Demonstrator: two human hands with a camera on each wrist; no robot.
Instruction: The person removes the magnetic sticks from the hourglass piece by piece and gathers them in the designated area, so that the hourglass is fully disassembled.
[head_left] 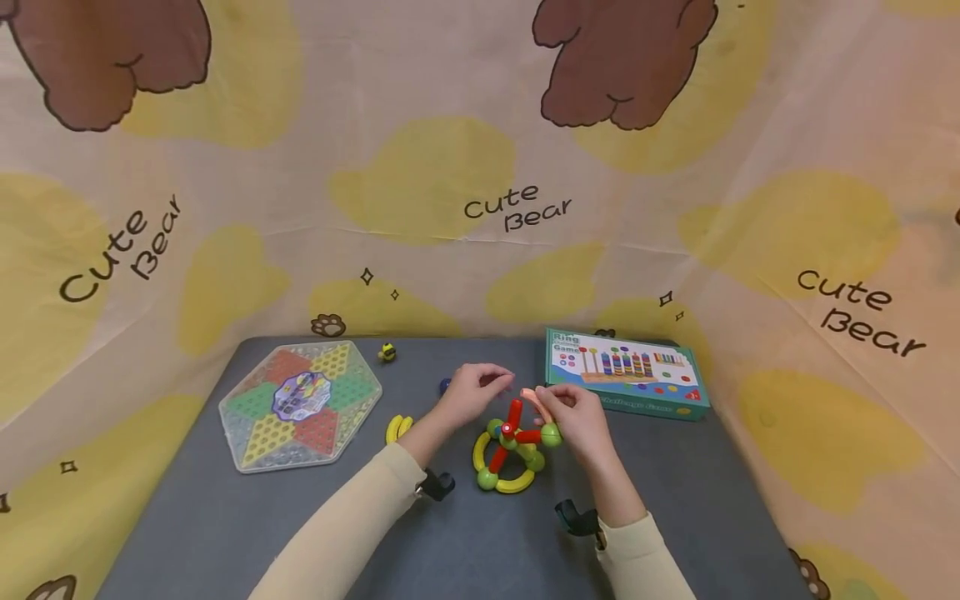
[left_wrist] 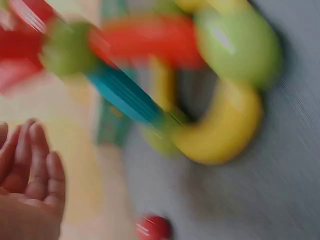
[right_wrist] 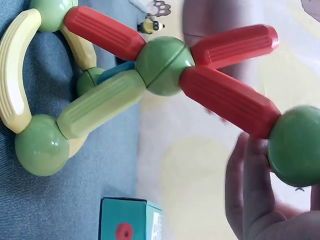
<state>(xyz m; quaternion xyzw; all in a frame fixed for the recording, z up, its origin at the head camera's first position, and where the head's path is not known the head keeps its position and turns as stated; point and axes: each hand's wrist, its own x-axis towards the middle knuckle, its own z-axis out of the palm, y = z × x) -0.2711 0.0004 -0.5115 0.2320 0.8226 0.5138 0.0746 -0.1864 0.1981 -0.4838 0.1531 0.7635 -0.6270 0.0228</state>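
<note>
A magnetic stick-and-ball model [head_left: 513, 450] stands on the grey table, with a ring of yellow curved sticks and green balls at its base. Straight red, blue and light green sticks rise to a central green ball [right_wrist: 165, 66]. My right hand [head_left: 583, 421] pinches an orange curved stick [head_left: 534, 403], whose lower end is at the green ball [head_left: 551, 435] on the outer tip of a red stick [right_wrist: 230, 102]. Just left of the model's top, my left hand [head_left: 472, 392] hovers with relaxed fingers and holds nothing. The left wrist view is blurred.
Yellow curved sticks [head_left: 399, 428] and a dark blue ball [head_left: 445, 385] lie left of the model. A Chinese checkers board [head_left: 247, 417] is at the left, a small bee figure [head_left: 387, 352] behind. A game box [head_left: 630, 402] sits back right. A red ball [left_wrist: 154, 227] shows too.
</note>
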